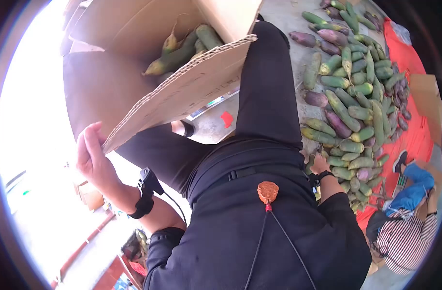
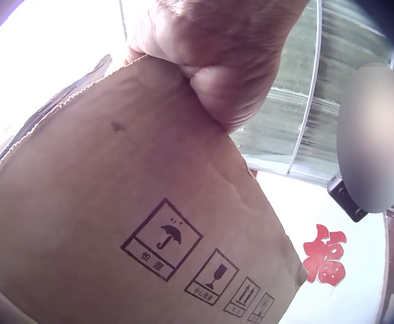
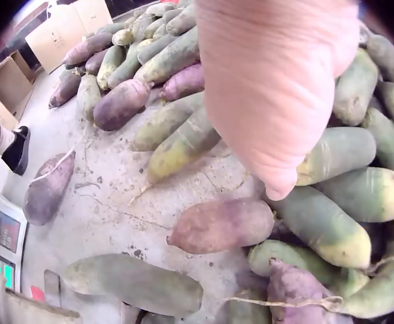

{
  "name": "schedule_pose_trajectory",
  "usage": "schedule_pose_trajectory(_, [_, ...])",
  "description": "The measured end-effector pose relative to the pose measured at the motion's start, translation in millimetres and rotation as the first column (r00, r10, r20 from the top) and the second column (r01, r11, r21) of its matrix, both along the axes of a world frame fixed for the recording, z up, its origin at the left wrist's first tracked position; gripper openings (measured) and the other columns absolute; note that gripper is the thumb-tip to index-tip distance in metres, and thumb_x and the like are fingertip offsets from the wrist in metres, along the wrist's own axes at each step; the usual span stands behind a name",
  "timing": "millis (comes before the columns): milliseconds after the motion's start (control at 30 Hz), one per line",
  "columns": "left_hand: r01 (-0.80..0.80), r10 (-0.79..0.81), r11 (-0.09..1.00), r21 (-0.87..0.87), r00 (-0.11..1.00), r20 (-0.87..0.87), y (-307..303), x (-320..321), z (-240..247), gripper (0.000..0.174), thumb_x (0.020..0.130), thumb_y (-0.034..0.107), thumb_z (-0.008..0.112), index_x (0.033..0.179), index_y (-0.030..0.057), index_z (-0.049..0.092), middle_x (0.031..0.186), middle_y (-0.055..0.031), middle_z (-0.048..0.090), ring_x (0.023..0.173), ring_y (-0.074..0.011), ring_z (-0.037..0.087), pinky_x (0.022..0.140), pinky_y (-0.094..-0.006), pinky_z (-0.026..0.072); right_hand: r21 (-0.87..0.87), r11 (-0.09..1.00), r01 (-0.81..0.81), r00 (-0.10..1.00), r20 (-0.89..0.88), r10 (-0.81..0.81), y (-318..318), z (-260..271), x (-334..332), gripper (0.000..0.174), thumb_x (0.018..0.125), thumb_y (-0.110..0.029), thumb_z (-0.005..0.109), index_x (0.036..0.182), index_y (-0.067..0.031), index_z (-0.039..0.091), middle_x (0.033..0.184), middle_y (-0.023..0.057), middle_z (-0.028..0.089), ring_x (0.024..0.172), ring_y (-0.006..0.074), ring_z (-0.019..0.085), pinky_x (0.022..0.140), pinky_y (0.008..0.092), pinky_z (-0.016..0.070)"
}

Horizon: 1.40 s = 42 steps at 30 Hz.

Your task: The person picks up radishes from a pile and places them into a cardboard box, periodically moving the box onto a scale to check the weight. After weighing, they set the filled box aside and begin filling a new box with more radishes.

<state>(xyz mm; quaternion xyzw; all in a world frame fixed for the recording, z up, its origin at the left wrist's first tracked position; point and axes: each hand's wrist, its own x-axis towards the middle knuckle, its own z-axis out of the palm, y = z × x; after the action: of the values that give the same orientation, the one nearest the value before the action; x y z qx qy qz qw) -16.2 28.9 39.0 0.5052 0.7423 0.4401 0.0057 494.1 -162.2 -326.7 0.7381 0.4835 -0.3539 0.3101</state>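
Observation:
My left hand (image 1: 96, 157) grips the corner of a cardboard box (image 1: 192, 87) by its raised flap. In the left wrist view, the heel of that hand lies over the flap's edge, and umbrella and glass symbols are printed on the cardboard (image 2: 177, 169). Several green radishes (image 1: 175, 58) lie inside the box. My right hand (image 1: 320, 164) is down at the near edge of a large pile of green radishes (image 1: 344, 113) and purple radishes (image 3: 220, 226). The right wrist view shows mostly the heel of the hand, with its fingers hidden, so I cannot tell what they hold.
A red sheet (image 1: 419, 92) lies under the far side of the pile. A person in a striped top (image 1: 407, 237) crouches beyond it. A digital scale (image 3: 8, 233) stands on the floor by the box. Another cardboard box (image 3: 11, 84) and a lone purple radish (image 3: 50, 189) lie farther off.

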Motion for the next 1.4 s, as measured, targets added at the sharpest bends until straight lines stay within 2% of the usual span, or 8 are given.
schedule_pose_trajectory(767, [0.034, -0.037, 0.999, 0.042, 0.996, 0.077, -2.0, -1.0, 4.4, 0.019, 0.090, 0.017, 0.059, 0.085, 0.0006, 0.068, 0.064, 0.0004, 0.056, 0.059, -0.0055, 0.049, 0.054, -0.0200, 0.0370, 0.411, 0.902, 0.134, 0.990, -0.017, -0.139, -7.7, -27.6, 66.0, 0.026, 0.080, -0.021, 0.063, 0.099, -0.0033, 0.059, 0.090, 0.0183, 0.064, 0.085, 0.0351, 0.062, 0.079, 0.0442, 0.0491])
schedule_pose_trajectory(900, [0.021, -0.023, 0.999, 0.045, 0.999, 0.041, -4.5, -3.5, 4.2, 0.020, 0.092, 0.017, 0.058, 0.087, 0.0010, 0.069, 0.065, -0.0002, 0.058, 0.059, -0.0047, 0.049, 0.053, -0.0190, 0.0355, 0.468, 0.715, 0.520, 0.854, -0.298, -0.426, 30.4, 22.8, 53.6, 0.024, 0.084, -0.017, 0.059, 0.099, 0.0003, 0.056, 0.080, 0.0147, 0.062, 0.074, 0.0247, 0.062, 0.057, 0.0380, 0.0523])
schedule_pose_trajectory(967, [0.068, -0.071, 0.996, 0.064, 0.996, 0.049, -4.4, -4.5, 3.7, 0.020, 0.091, 0.017, 0.059, 0.087, 0.0002, 0.068, 0.070, -0.0017, 0.061, 0.060, -0.0059, 0.051, 0.054, -0.0194, 0.0374, 0.393, 0.307, 0.867, 0.498, -0.646, -0.579, 49.7, 34.3, 50.1, 0.023, 0.086, -0.021, 0.058, 0.098, -0.0010, 0.056, 0.086, 0.0108, 0.060, 0.076, 0.0209, 0.059, 0.049, 0.0351, 0.0516])
schedule_pose_trajectory(1133, [0.089, -0.091, 0.993, 0.081, 0.996, 0.018, -2.7, -8.0, 3.6, 0.019, 0.091, 0.016, 0.059, 0.087, -0.0007, 0.068, 0.075, -0.0027, 0.063, 0.061, -0.0070, 0.053, 0.055, -0.0198, 0.0388, 0.298, 0.003, 0.955, 0.292, -0.935, -0.201, 153.4, 138.9, 5.7, 0.024, 0.089, -0.021, 0.059, 0.103, -0.0030, 0.054, 0.101, 0.0081, 0.053, 0.092, 0.0199, 0.056, 0.067, 0.0355, 0.0534])
schedule_pose_trajectory(1200, [0.092, -0.094, 0.992, 0.080, 0.995, 0.019, -2.3, -7.0, 3.4, 0.019, 0.091, 0.016, 0.059, 0.087, -0.0009, 0.068, 0.075, -0.0030, 0.063, 0.061, -0.0071, 0.053, 0.055, -0.0198, 0.0389, 0.859, 0.224, 0.460, 0.879, -0.477, 0.024, 184.9, 154.0, 47.6, 0.024, 0.093, -0.021, 0.054, 0.110, -0.0048, 0.050, 0.108, 0.0106, 0.053, 0.096, 0.0233, 0.056, 0.078, 0.0376, 0.0517])
schedule_pose_trajectory(1233, [0.086, -0.089, 0.992, 0.093, 0.996, 0.022, -2.5, -6.3, 4.2, 0.016, 0.088, 0.012, 0.061, 0.085, -0.0020, 0.066, 0.072, -0.0048, 0.062, 0.060, -0.0089, 0.053, 0.055, -0.0212, 0.0404, 0.780, 0.106, 0.616, 0.782, -0.622, 0.031, 208.8, 197.5, 19.8, 0.028, 0.095, -0.021, 0.052, 0.116, -0.0037, 0.046, 0.115, 0.0129, 0.053, 0.101, 0.0264, 0.056, 0.087, 0.0415, 0.0490])
schedule_pose_trajectory(1267, [0.081, -0.084, 0.991, 0.103, 0.996, 0.024, -2.4, -6.2, 4.5, 0.012, 0.086, 0.009, 0.062, 0.084, -0.0032, 0.065, 0.070, -0.0066, 0.061, 0.058, -0.0107, 0.053, 0.055, -0.0227, 0.0418, 0.325, -0.016, 0.946, 0.323, -0.929, 0.181, 228.2, 251.1, -20.5, 0.033, 0.095, -0.023, 0.052, 0.117, -0.0004, 0.045, 0.119, 0.0152, 0.052, 0.106, 0.0268, 0.054, 0.089, 0.0424, 0.0479])
schedule_pose_trajectory(1400, [0.089, -0.090, 0.991, 0.099, 0.996, 0.005, -2.8, -6.9, 4.6, 0.012, 0.085, 0.009, 0.062, 0.083, -0.0029, 0.065, 0.070, -0.0072, 0.061, 0.059, -0.0115, 0.054, 0.055, -0.0228, 0.0423, 0.307, 0.149, 0.940, 0.145, -0.755, 0.640, 294.6, 353.3, -64.4, 0.036, 0.097, -0.019, 0.044, 0.124, 0.0045, 0.044, 0.131, 0.0186, 0.045, 0.121, 0.0297, 0.045, 0.102, 0.0524, 0.0388])
